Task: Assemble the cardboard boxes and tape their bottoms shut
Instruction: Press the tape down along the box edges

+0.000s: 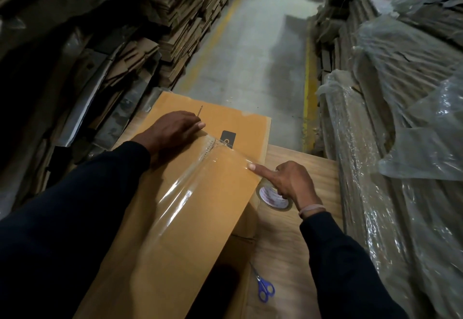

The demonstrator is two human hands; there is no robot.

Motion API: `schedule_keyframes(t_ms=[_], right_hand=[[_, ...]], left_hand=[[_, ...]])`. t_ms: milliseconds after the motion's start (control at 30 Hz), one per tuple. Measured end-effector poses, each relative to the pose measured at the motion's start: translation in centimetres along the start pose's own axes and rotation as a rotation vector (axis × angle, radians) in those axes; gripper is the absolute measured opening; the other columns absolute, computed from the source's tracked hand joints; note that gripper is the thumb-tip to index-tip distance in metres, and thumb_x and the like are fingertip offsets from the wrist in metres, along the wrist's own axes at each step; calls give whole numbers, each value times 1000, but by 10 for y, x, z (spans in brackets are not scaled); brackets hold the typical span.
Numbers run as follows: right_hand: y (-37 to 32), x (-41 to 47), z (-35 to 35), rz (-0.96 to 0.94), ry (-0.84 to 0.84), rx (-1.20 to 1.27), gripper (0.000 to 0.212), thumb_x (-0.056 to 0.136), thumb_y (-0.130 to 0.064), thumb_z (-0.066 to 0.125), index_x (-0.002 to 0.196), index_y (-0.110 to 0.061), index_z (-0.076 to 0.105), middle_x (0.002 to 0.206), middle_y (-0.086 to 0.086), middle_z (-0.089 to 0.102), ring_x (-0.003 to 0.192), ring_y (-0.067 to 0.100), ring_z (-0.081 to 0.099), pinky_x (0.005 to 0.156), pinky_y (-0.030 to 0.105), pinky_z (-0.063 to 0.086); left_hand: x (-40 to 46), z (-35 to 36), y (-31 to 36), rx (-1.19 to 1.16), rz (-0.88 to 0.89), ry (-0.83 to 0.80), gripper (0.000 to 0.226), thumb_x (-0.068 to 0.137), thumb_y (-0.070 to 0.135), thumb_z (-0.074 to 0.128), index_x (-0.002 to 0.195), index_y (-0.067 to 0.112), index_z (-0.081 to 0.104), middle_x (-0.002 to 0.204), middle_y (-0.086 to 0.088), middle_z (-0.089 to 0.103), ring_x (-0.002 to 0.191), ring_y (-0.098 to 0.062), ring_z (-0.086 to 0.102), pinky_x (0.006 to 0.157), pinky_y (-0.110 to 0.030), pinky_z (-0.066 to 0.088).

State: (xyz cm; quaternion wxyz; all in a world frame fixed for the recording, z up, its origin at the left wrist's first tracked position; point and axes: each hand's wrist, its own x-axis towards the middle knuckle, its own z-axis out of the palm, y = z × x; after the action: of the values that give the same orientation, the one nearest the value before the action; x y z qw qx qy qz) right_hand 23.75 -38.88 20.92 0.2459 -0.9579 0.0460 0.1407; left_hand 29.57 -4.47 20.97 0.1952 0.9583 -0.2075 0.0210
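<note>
Taping the box [200, 206] seam

Left hand [172, 128] presses flat on the far flap; right hand [288, 183] grips the tape roll [273, 199], forefinger on the tape [180, 193].

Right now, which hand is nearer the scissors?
The right hand. It holds the tape roll above the scissors on the same side of the box; the left hand presses the box's far end, farther away.

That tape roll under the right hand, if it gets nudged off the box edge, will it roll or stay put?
The tape roll lies flat on its side on the wooden surface, so it would probably slide rather than roll. It looks light, and the right hand holds it. Its clear tape is stuck along the cardboard box, which likely tethers it.
</note>
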Motion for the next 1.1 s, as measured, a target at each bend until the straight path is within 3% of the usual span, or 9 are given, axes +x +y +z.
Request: schedule_keyframes(t_ms=[133, 200, 267, 467, 600, 733, 900, 1000, 1100], right_hand=[[0, -2, 0, 10, 2, 25, 88, 63, -101, 59, 50, -15, 45, 49, 2, 48, 56, 24, 56, 58, 36, 40], [0, -2, 0, 7, 5, 36, 89, 61, -102, 59, 50, -14, 46, 49, 3, 49, 57, 25, 57, 58, 36, 41], [0, -2, -1, 8, -3, 42, 90, 60, -103, 58, 50, -13, 48, 49, 4, 51, 58, 26, 59, 59, 37, 42], [0, -2, 0, 9, -19, 35, 91, 62, -102, 57, 49, -12, 52, 48, 4, 54, 58, 24, 60, 61, 36, 44], [-2, -5, 0, 16, -10, 22, 92, 60, -103, 55, 49, -12, 50, 48, 4, 53, 56, 25, 58, 59, 36, 41], [-2, -4, -1, 20, -11, -9, 92, 67, -100, 54, 54, -9, 56, 54, 6, 58, 57, 24, 58, 54, 33, 36], [1, -6, -2, 4, 16, -11, 83, 78, -89, 58, 61, -8, 60, 58, 6, 59, 62, 26, 60, 53, 32, 36], [8, -10, 5, -66, 93, 37, 86, 80, -88, 59, 80, -3, 73, 77, 14, 71, 82, 34, 68, 67, 38, 50], [24, -19, 5, -122, 115, 165, 83, 76, -90, 62, 64, -8, 61, 60, 5, 56, 63, 23, 57, 60, 35, 39]], left_hand=[[13, -9, 10, 213, 13, -174, 102, 90, 91, 5, 87, 12, 69, 93, -12, 69, 86, -29, 64, 80, -43, 53], [17, -2, 24, 286, 92, -200, 114, 83, 96, 10, 122, 6, 69, 132, -19, 65, 120, -33, 62, 106, -47, 48], [13, 12, 46, 108, 125, -247, 111, 79, 97, 32, 146, 11, 52, 147, -13, 55, 131, -28, 54, 109, -42, 44], [9, 38, 71, -20, 173, -345, 89, 77, 93, 56, 136, 27, 57, 132, 4, 65, 126, -16, 57, 130, -50, 13], [20, 27, 92, 114, 120, -441, 105, 69, 101, 46, 133, 19, 61, 131, -3, 65, 129, -24, 56, 127, -62, 8], [14, 46, 132, 371, 206, -316, 133, 59, 109, 30, 142, 9, 59, 151, -14, 51, 143, -32, 42, 125, -64, 7], [-4, 81, 144, 108, 202, -135, 105, 64, 95, 45, 126, 11, 60, 117, -5, 63, 116, -27, 57, 127, -54, 10], [0, 80, 144, -78, 180, -149, 83, 62, 77, 54, 112, 13, 64, 104, -2, 65, 106, -24, 60, 126, -49, 14], [6, 81, 148, -139, 209, -169, 73, 61, 70, 61, 106, 13, 67, 99, 0, 67, 101, -22, 62, 126, -47, 17]])
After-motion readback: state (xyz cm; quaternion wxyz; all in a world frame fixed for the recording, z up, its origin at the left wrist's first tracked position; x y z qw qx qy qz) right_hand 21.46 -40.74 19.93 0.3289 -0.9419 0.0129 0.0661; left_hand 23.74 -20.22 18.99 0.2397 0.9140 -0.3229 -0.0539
